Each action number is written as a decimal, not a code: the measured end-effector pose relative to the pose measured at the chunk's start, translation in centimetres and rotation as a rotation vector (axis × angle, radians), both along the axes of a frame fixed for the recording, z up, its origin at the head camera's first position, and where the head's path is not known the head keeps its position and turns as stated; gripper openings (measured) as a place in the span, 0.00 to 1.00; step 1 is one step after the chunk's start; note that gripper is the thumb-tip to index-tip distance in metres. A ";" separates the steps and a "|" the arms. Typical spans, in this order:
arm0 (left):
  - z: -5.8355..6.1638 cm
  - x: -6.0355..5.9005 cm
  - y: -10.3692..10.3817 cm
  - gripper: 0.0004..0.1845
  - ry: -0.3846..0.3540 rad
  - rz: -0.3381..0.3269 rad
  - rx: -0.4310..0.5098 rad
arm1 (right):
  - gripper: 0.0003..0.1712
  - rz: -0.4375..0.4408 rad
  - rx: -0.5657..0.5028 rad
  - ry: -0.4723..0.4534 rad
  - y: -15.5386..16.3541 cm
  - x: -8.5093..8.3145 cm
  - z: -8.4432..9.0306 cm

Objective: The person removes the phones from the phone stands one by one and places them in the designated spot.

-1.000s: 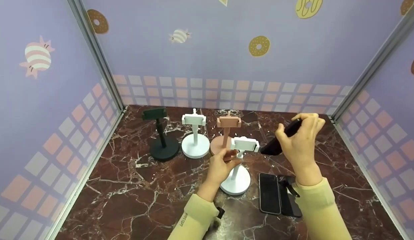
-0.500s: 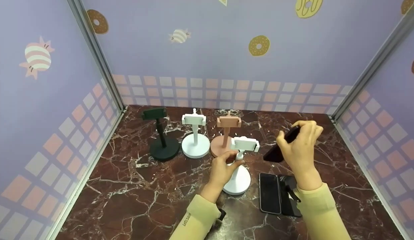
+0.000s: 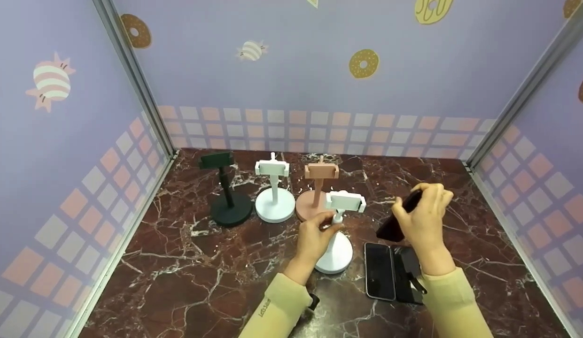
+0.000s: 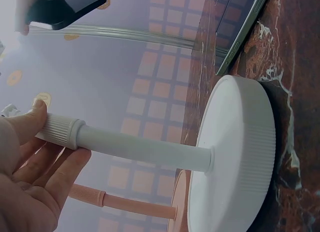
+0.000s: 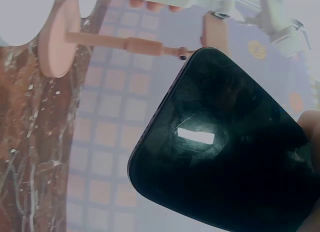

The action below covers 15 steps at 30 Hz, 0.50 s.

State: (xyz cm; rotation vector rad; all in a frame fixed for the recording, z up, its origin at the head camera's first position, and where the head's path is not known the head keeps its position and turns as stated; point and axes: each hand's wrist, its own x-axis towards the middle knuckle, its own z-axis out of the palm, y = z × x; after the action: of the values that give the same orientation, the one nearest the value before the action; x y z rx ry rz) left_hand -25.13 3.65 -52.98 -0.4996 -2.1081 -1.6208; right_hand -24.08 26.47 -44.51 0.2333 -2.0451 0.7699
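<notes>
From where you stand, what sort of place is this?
Probably a small staged booth rather than a real room: purple wall panels printed with doughnuts and sweets, metal corner posts, and a marble-look tabletop set with phone stands and phones.

Head view: even, soft overhead lighting, moderately bright; faint shadows beneath the stand bases, walls bowing slightly toward the frame edges. Right wrist view: a white rectangular glare patch sits on the dark phone (image 5: 220,157) screen — background hazy. Left wrist view: washed-out upper left, near fingers (image 4: 30,157) soft — white stand (image 4: 235,157) acceptably sharp.
</notes>
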 end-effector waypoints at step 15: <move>1.2 -1.9 1.5 0.18 -0.010 -0.081 0.030 | 0.23 -0.216 -0.010 -0.355 4.6 1.6 -3.6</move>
State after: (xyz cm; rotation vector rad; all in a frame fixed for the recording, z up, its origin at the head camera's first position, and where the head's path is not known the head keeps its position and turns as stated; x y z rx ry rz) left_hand -27.07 5.18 -51.81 -0.5747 -2.0921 -1.7006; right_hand -22.48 31.07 -48.14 -0.1396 -2.3504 0.7241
